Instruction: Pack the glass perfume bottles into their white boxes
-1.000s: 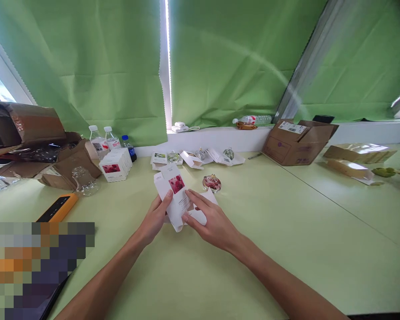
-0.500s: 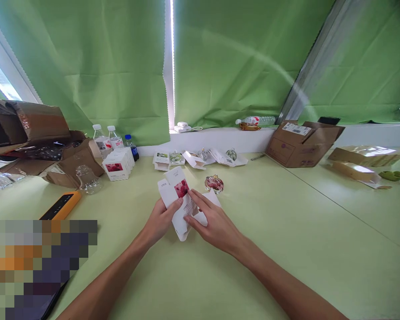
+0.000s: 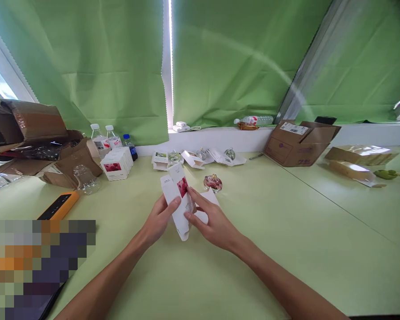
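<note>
A white folding carton point(image 3: 174, 198) with a red flower picture stands tilted between my two hands, its flaps loose at the top and bottom. My left hand point(image 3: 159, 218) grips its left side, thumb on the front panel. On the other side my right hand point(image 3: 214, 221) holds the right edge between thumb and fingers. Behind the right fingers lies another piece of white card point(image 3: 212, 197), partly hidden. Just beyond it a round glass bottle point(image 3: 213, 183) with red contents and a gold-coloured top rests on the table.
Opened white boxes point(image 3: 193, 159) with round glass bottles lie in a row at the back. Left are a stack of white cartons point(image 3: 116, 164), drink bottles point(image 3: 129, 146), a torn cardboard box point(image 3: 65, 166) and an orange-black bar point(image 3: 60, 205). A brown box point(image 3: 293, 144) stands right.
The carton has turned between my hands, showing more of its left side panel and a narrower view of the flower face. Both hands keep their hold.
</note>
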`<control>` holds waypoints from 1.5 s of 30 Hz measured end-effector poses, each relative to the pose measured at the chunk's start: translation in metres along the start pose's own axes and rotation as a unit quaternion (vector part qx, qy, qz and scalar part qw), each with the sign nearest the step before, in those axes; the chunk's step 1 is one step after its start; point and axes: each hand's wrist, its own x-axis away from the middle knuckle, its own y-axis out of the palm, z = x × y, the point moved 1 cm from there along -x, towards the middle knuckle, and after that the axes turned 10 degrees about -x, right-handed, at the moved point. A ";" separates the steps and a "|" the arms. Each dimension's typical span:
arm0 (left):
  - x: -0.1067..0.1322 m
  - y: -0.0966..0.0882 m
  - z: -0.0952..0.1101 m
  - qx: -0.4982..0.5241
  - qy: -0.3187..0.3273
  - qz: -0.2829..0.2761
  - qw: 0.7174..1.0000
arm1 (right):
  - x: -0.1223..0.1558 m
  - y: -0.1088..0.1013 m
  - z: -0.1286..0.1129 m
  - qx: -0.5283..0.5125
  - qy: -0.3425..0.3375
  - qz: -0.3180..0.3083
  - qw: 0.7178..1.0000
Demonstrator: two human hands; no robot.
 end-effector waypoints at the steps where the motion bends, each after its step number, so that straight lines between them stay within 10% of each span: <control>1: 0.000 0.000 0.001 -0.011 -0.003 0.005 1.000 | 0.000 0.000 0.000 -0.003 0.000 -0.002 1.000; 19: -0.004 -0.001 -0.010 -0.093 0.128 0.026 0.987 | 0.005 0.011 -0.015 -0.010 -0.022 -0.039 0.999; 45: -0.005 -0.005 0.006 -0.113 0.074 0.133 0.982 | -0.008 -0.003 0.000 -0.282 0.098 0.039 0.954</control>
